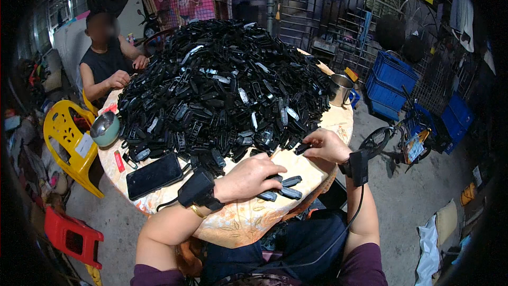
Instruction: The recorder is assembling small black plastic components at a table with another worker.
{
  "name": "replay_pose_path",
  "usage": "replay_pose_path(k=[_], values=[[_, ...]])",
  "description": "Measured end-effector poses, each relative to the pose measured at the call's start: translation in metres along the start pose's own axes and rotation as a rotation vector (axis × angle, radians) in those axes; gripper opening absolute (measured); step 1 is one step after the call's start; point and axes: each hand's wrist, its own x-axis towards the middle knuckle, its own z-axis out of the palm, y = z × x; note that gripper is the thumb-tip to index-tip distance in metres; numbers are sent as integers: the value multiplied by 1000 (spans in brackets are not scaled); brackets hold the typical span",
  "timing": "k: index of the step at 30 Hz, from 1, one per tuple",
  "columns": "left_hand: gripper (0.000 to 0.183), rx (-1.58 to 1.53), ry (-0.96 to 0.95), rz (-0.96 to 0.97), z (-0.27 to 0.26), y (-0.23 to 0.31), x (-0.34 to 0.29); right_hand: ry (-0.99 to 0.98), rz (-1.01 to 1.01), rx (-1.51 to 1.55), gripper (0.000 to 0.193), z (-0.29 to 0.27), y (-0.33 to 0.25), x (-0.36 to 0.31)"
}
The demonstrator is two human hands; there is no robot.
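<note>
A huge heap of small black oblong plastic casings (227,90) covers most of the round table. At its near right edge my right hand (326,145) pinches one black casing (302,149) between thumb and fingers. My left hand (254,177) is lower and nearer the front edge, its fingers curled down over a small group of casings (290,193) with grey faces. The fingertips touch at least one of them; the fingers partly hide it. Both wrists wear black strapped devices, with a cable running from each.
A black phone (154,176), a red strip (119,161) and a bowl (105,129) lie on the table's left; a metal mug (339,90) stands right. Another person (106,63) sits far left. Around are a yellow chair (71,143), red stool (71,238) and blue crates (390,85).
</note>
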Motion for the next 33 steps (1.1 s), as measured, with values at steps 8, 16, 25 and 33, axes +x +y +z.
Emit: replay_pose_path(k=[8, 16, 25, 33], values=[[24, -46, 300, -308, 7, -5, 2, -142, -73, 162, 20, 42, -46, 4], [22, -16, 319, -295, 3, -17, -3, -2, 98, 663, 21, 63, -53, 10], [29, -829, 425, -566, -16, -14, 4, 238, -353, -81, 30, 61, -47, 20], [28, -1288, 364, -683, -15, -20, 2, 363, -453, -168, 26, 58, -44, 24]])
